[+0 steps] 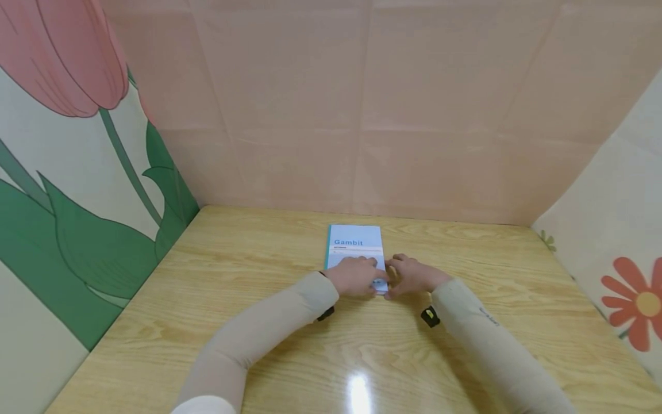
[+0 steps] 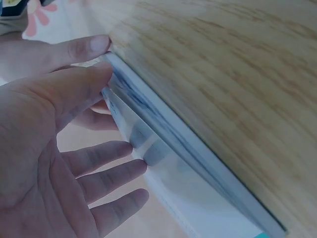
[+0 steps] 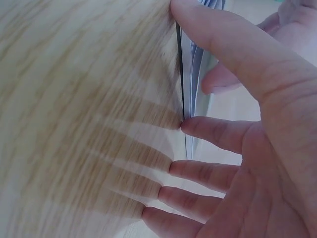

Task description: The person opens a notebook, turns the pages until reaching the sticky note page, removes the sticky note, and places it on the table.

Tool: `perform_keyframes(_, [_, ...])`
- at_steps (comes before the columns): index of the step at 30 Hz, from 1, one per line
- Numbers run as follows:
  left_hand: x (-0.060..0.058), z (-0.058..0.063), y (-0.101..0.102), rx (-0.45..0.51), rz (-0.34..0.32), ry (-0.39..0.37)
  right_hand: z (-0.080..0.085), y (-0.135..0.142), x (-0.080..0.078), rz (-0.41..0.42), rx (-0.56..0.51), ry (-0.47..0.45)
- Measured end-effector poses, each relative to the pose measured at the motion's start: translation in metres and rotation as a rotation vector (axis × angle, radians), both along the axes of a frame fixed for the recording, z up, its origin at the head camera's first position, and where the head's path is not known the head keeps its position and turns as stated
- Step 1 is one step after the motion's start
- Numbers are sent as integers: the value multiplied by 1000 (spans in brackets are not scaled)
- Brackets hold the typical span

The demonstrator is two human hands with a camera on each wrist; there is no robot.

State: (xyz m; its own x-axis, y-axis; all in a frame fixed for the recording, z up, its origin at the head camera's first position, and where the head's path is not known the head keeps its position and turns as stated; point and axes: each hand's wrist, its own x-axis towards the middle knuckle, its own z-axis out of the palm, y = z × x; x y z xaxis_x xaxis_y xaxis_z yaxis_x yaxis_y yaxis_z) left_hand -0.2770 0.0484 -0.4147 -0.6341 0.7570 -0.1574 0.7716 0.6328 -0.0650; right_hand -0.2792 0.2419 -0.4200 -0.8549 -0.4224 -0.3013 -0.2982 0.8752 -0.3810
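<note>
A light blue notebook (image 1: pixel 357 236) with a teal spine and "Gambit" printed on its cover lies on the wooden table. Over its lower right part is my left hand (image 1: pixel 355 276), the thumb and index finger pinching the corner of the cover (image 2: pixel 183 188). A narrow gap shows between that cover and the pages (image 2: pixel 163 119). My right hand (image 1: pixel 411 275) is at the notebook's lower right corner. Its thumb (image 3: pixel 213 29) reaches along the bottom edge, while the other fingers (image 3: pixel 208 173) are spread, their tips on the tabletop by the side edge.
The wood-grain table (image 1: pixel 233 253) extends around the notebook to a pink backdrop (image 1: pixel 357 115) behind. Flower-patterned panels stand at left (image 1: pixel 83 230) and right (image 1: pixel 595 230). A small black device (image 1: pixel 430 316) is at the right wrist.
</note>
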Motion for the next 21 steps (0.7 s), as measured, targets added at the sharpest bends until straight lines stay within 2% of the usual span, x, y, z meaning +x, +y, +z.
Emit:
perform_keyframes(7, [3, 10, -4, 44, -17, 34, 0, -1, 0, 0, 1, -3])
perform_keyframes(14, [4, 31, -14, 126, 28, -4, -2, -1, -1, -3, 9, -2])
perform_keyframes(21, [3, 50, -35, 250, 47, -41, -2, -1, -2, 7, 11, 18])
